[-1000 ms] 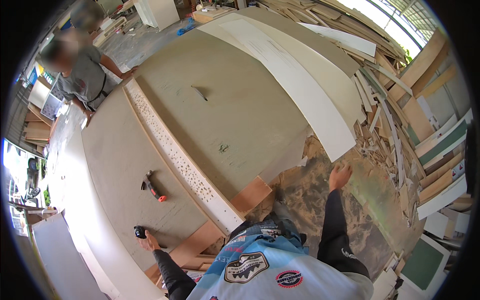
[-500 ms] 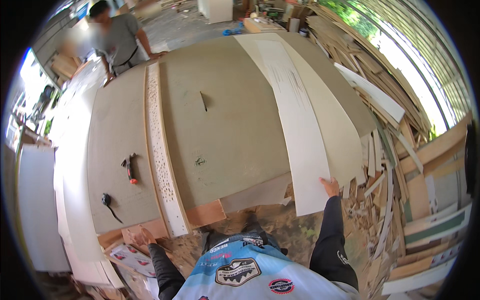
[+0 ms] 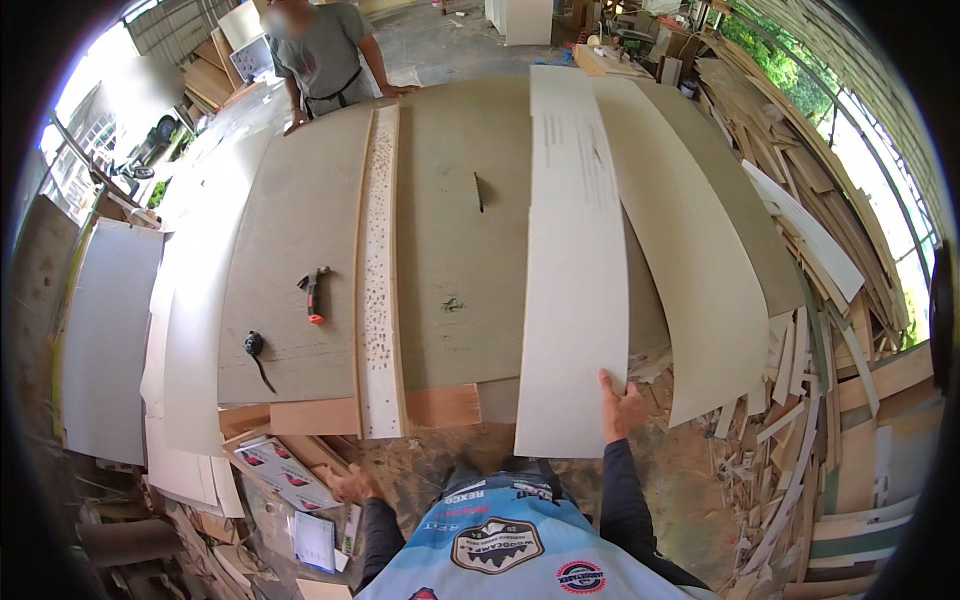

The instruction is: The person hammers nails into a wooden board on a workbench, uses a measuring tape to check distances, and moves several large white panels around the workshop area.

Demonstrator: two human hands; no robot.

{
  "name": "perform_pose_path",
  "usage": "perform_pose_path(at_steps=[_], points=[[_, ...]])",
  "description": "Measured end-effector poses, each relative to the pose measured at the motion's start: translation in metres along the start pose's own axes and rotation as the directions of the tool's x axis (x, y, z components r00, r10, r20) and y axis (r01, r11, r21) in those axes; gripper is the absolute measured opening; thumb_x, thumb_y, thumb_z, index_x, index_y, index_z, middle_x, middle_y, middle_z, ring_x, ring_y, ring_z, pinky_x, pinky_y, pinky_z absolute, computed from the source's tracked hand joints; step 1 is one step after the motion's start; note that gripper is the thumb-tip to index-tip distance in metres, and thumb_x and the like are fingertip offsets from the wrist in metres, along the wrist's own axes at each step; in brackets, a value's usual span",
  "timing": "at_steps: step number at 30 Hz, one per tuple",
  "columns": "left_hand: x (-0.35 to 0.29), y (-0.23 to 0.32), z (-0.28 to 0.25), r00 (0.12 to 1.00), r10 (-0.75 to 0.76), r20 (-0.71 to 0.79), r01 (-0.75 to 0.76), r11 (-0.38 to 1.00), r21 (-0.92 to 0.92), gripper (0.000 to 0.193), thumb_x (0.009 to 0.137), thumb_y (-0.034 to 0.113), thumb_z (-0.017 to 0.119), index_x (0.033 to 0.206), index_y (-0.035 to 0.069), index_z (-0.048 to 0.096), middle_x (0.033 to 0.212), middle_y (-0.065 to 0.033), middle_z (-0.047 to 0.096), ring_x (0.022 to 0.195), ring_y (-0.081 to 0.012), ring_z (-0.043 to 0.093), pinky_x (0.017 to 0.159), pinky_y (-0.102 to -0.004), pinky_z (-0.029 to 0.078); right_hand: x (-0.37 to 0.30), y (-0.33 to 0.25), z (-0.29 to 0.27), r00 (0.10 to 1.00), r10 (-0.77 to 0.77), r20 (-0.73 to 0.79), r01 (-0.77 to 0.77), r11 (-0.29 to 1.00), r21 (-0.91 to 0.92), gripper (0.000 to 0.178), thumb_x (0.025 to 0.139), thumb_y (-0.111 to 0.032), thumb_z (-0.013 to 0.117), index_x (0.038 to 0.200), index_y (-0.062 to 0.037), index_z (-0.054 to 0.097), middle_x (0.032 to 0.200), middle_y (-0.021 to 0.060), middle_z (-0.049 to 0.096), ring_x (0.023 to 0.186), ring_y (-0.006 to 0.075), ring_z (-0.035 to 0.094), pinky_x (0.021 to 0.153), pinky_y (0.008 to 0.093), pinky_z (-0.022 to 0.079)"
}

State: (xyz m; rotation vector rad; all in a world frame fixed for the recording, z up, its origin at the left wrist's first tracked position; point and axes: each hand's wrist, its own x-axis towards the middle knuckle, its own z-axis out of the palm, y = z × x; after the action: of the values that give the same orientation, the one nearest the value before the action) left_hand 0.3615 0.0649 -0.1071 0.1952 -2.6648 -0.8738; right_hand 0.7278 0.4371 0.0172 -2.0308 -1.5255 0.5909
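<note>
My right hand (image 3: 622, 410) grips the near right edge of a long white panel (image 3: 575, 260), its thumb on the top face. The panel lies lengthwise across the brown-grey tabletop (image 3: 460, 330) and juts out over the near edge. Partly beside it, a cream sheet (image 3: 690, 220) fans to the right. Below the table's near edge, my left hand (image 3: 352, 485) is held out with loose, parted fingers beside a wooden tray (image 3: 262, 448); nothing shows in it. Between the hands' sides lies a narrow board (image 3: 380, 250) with raised wooden edges and a speckled white face.
A hammer (image 3: 314, 295), a black tape measure (image 3: 254, 345) and a thin dark pencil-like stick (image 3: 479, 192) rest on the tabletop. Across it a person (image 3: 325, 50) leans with both hands on the far edge. Timber offcuts (image 3: 790, 160) are piled along the right.
The white panel has swung straighter and shifted left over the tabletop, uncovering more of the cream sheet. My left hand has dropped away from the table's near edge. The view has turned left.
</note>
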Motion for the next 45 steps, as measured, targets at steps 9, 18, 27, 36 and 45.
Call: perform_pose_path(at_steps=[9,18,27,36,45], points=[[-0.015,0.004,0.003,0.993,0.043,0.111,-0.025,0.986,-0.162,0.059,0.07,0.013,0.064,0.126,-0.004,0.054,0.126,-0.0229,0.053,0.124,-0.0371,0.046,0.108,-0.044,0.033,-0.071,-0.061,0.101,0.996,-0.052,0.071,0.044,0.994,0.098,0.079,0.071,-0.073,0.066,0.09,0.0039,0.068,0.084,0.0228,0.069,0.082,0.0395,0.067,0.072,0.0468,0.051],[-0.009,-0.084,-0.031,0.953,-0.24,0.185,0.229,0.97,0.08,0.049,0.071,0.018,0.07,0.117,0.003,0.063,0.116,-0.0211,0.061,0.112,-0.0389,0.055,0.1,-0.0464,0.041,-0.121,-0.095,0.121,0.96,-0.039,0.278,0.038,0.999,0.01,0.081,0.073,-0.073,0.063,0.101,0.0031,0.066,0.092,0.0246,0.068,0.088,0.0406,0.066,0.074,0.0485,0.051],[0.006,-0.157,-0.011,0.89,-0.32,0.326,0.149,0.878,0.455,0.054,0.068,0.027,0.075,0.115,0.005,0.065,0.111,-0.0206,0.064,0.108,-0.0384,0.058,0.095,-0.0479,0.046,-0.128,-0.102,0.154,0.908,-0.309,0.282,0.323,0.947,-0.003,0.076,0.088,-0.058,0.056,0.142,-0.0052,0.044,0.103,0.0271,0.064,0.092,0.0387,0.063,0.078,0.0468,0.051],[0.022,-0.141,0.012,0.707,-0.405,0.579,-0.084,0.766,0.638,0.053,0.067,0.034,0.074,0.11,0.003,0.068,0.113,-0.0241,0.065,0.106,-0.0398,0.061,0.09,-0.0473,0.05,-0.099,-0.098,0.144,0.792,-0.336,0.509,0.458,0.879,-0.133,0.083,0.088,-0.06,0.057,0.142,0.0007,0.042,0.098,0.0253,0.065,0.089,0.0368,0.065,0.076,0.0471,0.052],[0.025,-0.149,0.056,0.504,-0.123,0.855,0.047,0.992,0.114,0.047,0.073,0.026,0.069,0.105,-0.008,0.067,0.106,-0.0288,0.066,0.104,-0.043,0.061,0.089,-0.0442,0.047,-0.072,-0.139,0.129,0.61,-0.38,0.695,0.674,0.71,-0.203,0.059,0.075,-0.058,0.074,0.088,-0.0001,0.072,0.103,0.0177,0.068,0.096,0.0337,0.067,0.082,0.0446,0.054]])
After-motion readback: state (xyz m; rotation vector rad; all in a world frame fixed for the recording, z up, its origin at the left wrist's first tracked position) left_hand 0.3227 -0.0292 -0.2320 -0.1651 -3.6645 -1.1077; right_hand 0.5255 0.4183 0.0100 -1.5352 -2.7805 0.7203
